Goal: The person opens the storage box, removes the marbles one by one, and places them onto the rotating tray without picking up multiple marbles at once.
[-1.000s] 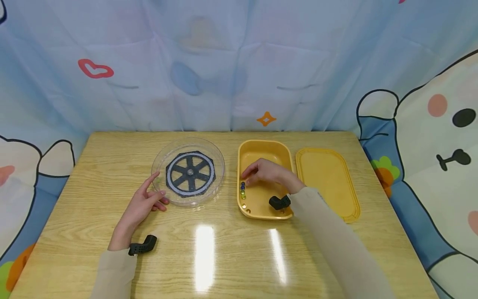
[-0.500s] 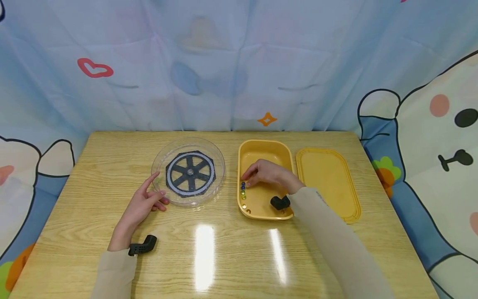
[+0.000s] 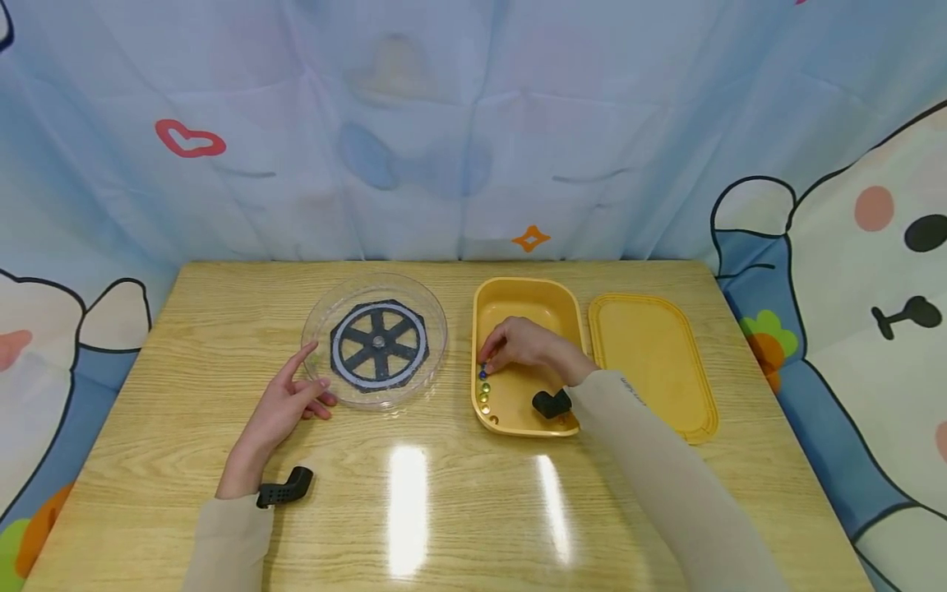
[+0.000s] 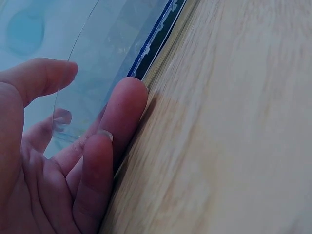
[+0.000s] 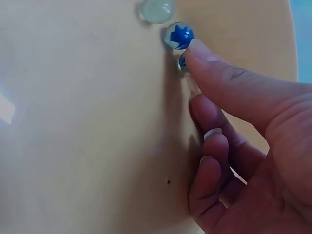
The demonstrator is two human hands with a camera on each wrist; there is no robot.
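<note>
My right hand (image 3: 519, 341) is down inside a yellow tray (image 3: 527, 423), thumb and index finger pinching a blue-patterned glass marble (image 5: 183, 62) that the thumb partly hides. Another blue marble (image 5: 179, 35) touches the thumb tip, with a pale green marble (image 5: 157, 9) just beyond. In the head view, several marbles line the tray's left wall. My left hand (image 3: 284, 404) rests at the near-left rim of a clear round dish (image 3: 321, 316); its index finger lies straight along the edge. Inside the dish is a dark six-spoked wheel shape (image 3: 380, 344) with a pale ring.
A flat yellow lid (image 3: 651, 362) lies right of the tray on the wooden table (image 3: 340, 526). A printed blue curtain (image 3: 414, 131) hangs along the table's back edge. Black wrist cameras sit on both wrists, the right one over the tray.
The marbles at the tray's left wall have shifted slightly toward its near end, and my right fingers have closed in on the blue ones. My left hand and the dish have stayed put.
</note>
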